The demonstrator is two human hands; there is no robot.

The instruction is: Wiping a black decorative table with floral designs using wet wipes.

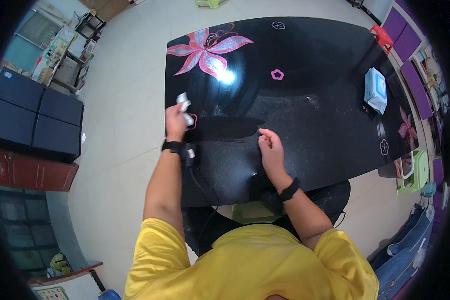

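My left hand (174,123) is closed around a crumpled white wipe (183,102) at the left edge of the glossy black table (325,135). Part of the wipe sticks out beyond the fingers, beside a small red flower outline. Above the table's near middle is my right hand (271,152), its fingers curled together and nothing visible in them. A darker streak on the tabletop stretches between the two hands. By my left wrist lies a small black device (189,154) with a cable running toward my lap.
A blue-and-white wipes pack (376,91) lies on the table's right side. Dusty smudges and a large pink flower print (205,50) mark the tabletop. Green stool (414,172) and red stool (382,39) stand near the right edge. Dark cabinets (35,115) are at the left.
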